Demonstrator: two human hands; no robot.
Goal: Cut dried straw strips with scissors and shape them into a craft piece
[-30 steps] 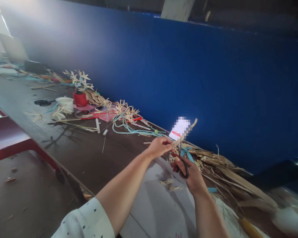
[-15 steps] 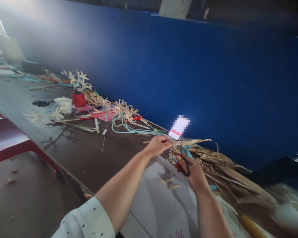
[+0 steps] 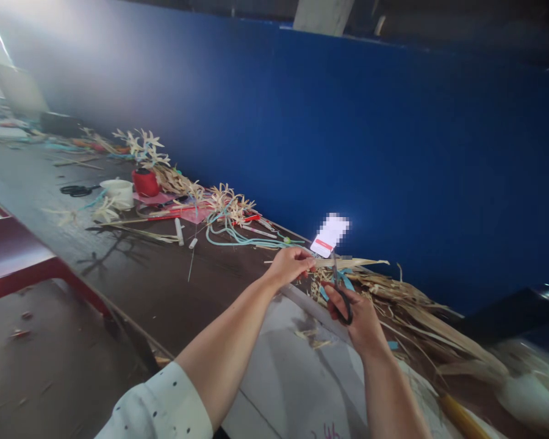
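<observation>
My left hand [image 3: 291,264] pinches one end of a long dried straw strip [image 3: 357,263] that lies level and points right. My right hand [image 3: 357,315] grips black-handled scissors [image 3: 341,292], blades upward, closed across the strip just right of my left fingers. Both hands hover over a pale sheet [image 3: 283,366] on the dark wooden table [image 3: 155,274]. A pile of dried straw [image 3: 407,305] with blue ribbon bits lies right behind the hands.
Small straw cuttings [image 3: 311,338] lie on the sheet. Farther left are turquoise cords [image 3: 242,238], straw flowers [image 3: 231,200], a red cup [image 3: 145,181], a white bowl [image 3: 119,190], and another pair of scissors [image 3: 77,190]. A blue wall [image 3: 393,152] backs the table. A red stool [image 3: 13,250] stands left.
The straw strip has swung from tilted up-right to level. The scissors stay on the strip, and both hands have shifted only slightly.
</observation>
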